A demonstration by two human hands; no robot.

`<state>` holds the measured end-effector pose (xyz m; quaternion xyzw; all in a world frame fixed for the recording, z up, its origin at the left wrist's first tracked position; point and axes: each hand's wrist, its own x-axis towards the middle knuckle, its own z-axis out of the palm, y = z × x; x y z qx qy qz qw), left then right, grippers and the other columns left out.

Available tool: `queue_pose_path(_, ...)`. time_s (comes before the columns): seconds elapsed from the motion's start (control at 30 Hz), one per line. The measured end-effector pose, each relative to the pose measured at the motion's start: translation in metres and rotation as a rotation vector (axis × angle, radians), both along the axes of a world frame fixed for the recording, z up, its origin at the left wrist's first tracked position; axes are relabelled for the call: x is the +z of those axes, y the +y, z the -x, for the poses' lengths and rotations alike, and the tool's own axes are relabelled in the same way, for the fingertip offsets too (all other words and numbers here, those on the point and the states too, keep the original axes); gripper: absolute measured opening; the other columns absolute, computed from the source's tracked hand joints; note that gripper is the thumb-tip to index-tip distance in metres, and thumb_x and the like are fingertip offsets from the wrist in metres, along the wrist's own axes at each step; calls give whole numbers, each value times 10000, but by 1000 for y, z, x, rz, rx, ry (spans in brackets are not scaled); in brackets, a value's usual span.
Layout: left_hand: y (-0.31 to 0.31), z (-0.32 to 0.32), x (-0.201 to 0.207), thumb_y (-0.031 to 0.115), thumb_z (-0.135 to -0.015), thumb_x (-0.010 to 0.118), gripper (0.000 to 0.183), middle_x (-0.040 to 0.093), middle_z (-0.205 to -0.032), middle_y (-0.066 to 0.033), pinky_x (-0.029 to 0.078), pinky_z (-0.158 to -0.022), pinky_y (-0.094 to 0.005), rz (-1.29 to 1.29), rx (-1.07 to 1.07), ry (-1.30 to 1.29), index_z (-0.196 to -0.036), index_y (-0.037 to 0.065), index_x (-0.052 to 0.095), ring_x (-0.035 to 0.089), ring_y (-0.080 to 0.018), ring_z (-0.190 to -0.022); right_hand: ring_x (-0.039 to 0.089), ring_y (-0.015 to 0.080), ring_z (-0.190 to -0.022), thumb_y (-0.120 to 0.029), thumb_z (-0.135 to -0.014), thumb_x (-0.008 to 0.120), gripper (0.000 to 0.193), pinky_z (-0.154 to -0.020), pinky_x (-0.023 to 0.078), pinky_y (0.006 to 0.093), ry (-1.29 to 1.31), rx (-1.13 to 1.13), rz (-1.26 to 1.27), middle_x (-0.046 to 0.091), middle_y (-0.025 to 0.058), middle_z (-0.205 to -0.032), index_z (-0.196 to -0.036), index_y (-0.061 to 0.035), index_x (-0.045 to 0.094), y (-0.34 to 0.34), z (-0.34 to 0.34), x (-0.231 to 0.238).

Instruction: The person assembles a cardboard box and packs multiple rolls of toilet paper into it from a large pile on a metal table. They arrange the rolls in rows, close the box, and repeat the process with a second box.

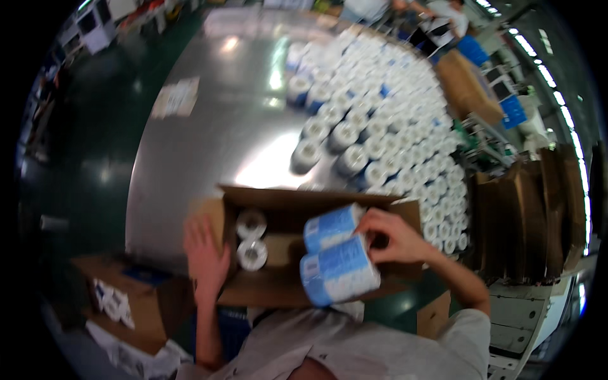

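In front of me stands an open cardboard box (272, 197) at the near edge of the metal table. Two white rolls (252, 254) stand on end inside it, at the left end. My left hand (206, 250) lies with fingers stretched out against the box's left flap. Over the right half of the box, my right hand (392, 235) grips two blue-and-white wrapped rolls (339, 272) by their ends, side by side and tilted on their sides. The box's floor beneath these rolls is partly hidden.
Many wrapped rolls (380, 126) stand crowded on the metal table (202, 145). A paper sheet (177, 99) lies at its left. Folded cardboard (519, 218) is stacked at the right. Another box (136, 301) sits at lower left. People are at the far side.
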<state>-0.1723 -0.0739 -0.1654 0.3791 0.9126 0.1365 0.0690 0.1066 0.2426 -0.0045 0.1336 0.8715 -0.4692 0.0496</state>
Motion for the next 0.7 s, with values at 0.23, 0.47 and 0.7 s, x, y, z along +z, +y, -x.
queue_pose_path(0.23,5,-12,19,266,-902,651,838,207,-1650,-279,196,-1209,-586,-83,9,15,-1606,41,258,180,-469,-1523,610,362,-1075,-294,-759,781,477,-831,578,452,-241,313,-551,602,193,-1059,-1128,-19,658,-54,63,-84)
queue_pose_path(0.47,10,-9,13,232,-914,635,817,203,-1655,-266,208,-1210,-565,-88,9,27,-1614,65,250,196,-464,-1519,595,374,-1098,-230,-786,753,423,-815,579,428,-86,525,-709,561,237,-1152,-1137,-15,656,-101,110,-271)
queue_pose_path(0.7,13,-10,14,227,-914,637,831,191,-1678,-219,163,-1248,-532,-53,-39,-67,-1631,108,234,166,-424,-1546,678,434,-1042,-225,-875,729,598,-879,556,501,-404,470,-260,644,283,-1192,-1407,-86,495,-93,107,-231)
